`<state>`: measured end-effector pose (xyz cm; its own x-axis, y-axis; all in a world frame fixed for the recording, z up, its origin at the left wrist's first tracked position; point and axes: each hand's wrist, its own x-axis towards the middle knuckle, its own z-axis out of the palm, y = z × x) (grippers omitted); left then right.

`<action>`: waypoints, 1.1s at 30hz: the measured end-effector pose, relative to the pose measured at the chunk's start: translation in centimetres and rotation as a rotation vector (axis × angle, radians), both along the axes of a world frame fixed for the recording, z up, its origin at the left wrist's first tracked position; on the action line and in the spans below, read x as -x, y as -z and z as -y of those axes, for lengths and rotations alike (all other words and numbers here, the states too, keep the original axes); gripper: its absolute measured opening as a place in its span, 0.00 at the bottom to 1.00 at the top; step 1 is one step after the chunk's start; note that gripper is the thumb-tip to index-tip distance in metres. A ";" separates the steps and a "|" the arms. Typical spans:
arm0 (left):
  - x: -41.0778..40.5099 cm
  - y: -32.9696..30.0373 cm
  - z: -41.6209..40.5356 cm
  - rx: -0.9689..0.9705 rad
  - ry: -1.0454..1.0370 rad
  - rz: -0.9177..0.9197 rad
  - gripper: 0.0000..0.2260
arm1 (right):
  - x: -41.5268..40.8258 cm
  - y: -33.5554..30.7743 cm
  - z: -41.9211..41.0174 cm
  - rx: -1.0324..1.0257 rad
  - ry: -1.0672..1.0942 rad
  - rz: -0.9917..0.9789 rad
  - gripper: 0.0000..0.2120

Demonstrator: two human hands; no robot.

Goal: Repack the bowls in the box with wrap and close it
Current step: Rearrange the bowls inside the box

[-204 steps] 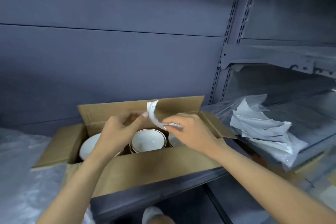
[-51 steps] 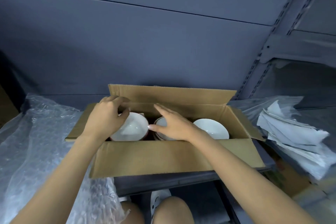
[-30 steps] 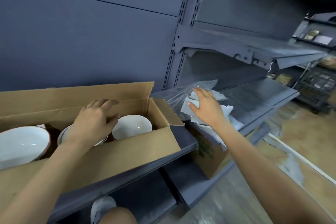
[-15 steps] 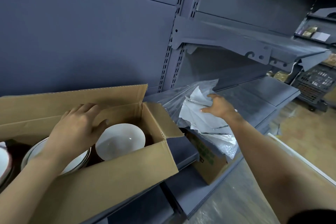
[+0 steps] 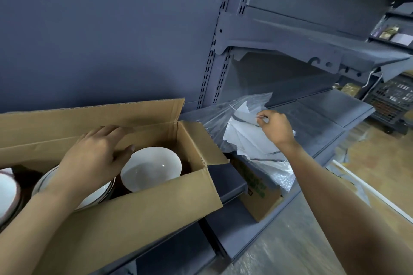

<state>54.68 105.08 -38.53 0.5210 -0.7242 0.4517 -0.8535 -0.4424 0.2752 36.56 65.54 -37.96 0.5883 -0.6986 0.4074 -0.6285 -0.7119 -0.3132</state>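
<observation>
An open cardboard box (image 5: pixel 138 212) sits on the grey shelf at the lower left, its flaps spread. Inside it stand white bowls: one (image 5: pixel 152 168) at the right end, a stack (image 5: pixel 96 196) in the middle, another (image 5: pixel 5 192) at the left edge. My left hand (image 5: pixel 98 158) rests flat over the middle stack, fingers relaxed and spread. To the right, a pile of white wrapping paper (image 5: pixel 245 140) lies on clear plastic film. My right hand (image 5: pixel 276 127) pinches the edge of the top sheet between thumb and fingers.
A smaller printed carton (image 5: pixel 257 194) stands on the floor below the paper pile. The grey shelf (image 5: pixel 324 118) runs on to the right, with an upper shelf (image 5: pixel 312 49) above it. A dark crate (image 5: pixel 395 100) sits at the far right. Plastic film covers the floor.
My right hand has left the box, reached right to the paper pile and now pinches a sheet. My left hand has stayed on the middle bowls. The view has turned right.
</observation>
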 end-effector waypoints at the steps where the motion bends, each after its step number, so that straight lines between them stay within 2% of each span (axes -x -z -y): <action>1: 0.2 -0.2 -0.3 0.009 0.000 0.000 0.22 | 0.3 -0.4 -0.4 -0.007 -0.024 0.039 0.08; 5: 0.7 -0.9 -1.8 0.056 -0.044 -0.021 0.11 | 1.6 -2.4 -2.9 -0.074 -0.124 0.208 0.05; 12: 2.5 -2.8 -4.3 0.082 -0.074 -0.052 0.13 | 2.8 -6.7 -10.1 -0.190 -0.248 0.367 0.03; 19: 4.6 -5.3 -7.3 0.261 -0.064 -0.244 0.11 | 0.9 -8.6 -19.3 -0.092 -0.537 0.349 0.04; 23: 4.8 -7.2 -9.3 0.407 -0.064 -0.528 0.06 | -1.3 -8.0 -24.9 -0.035 -0.715 0.359 0.04; 25: 4.7 -7.9 -10.3 0.467 -0.108 -0.614 0.07 | -2.3 -7.2 -27.8 -0.054 -0.782 0.349 0.04; 30: 3.6 -8.4 -12.6 0.522 -0.246 -0.636 0.14 | -5.2 -4.7 -34.2 -0.008 -0.917 0.316 0.05; 33: 3.0 -8.0 -14.4 0.507 -0.308 -0.615 0.12 | -6.5 -3.4 -37.1 -0.015 -0.940 0.320 0.04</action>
<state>51.67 119.47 -30.57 0.9202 -0.2966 0.2553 -0.3493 -0.3286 0.8775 43.10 102.68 -34.52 0.7692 -0.0106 0.6390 0.3058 -0.8718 -0.3826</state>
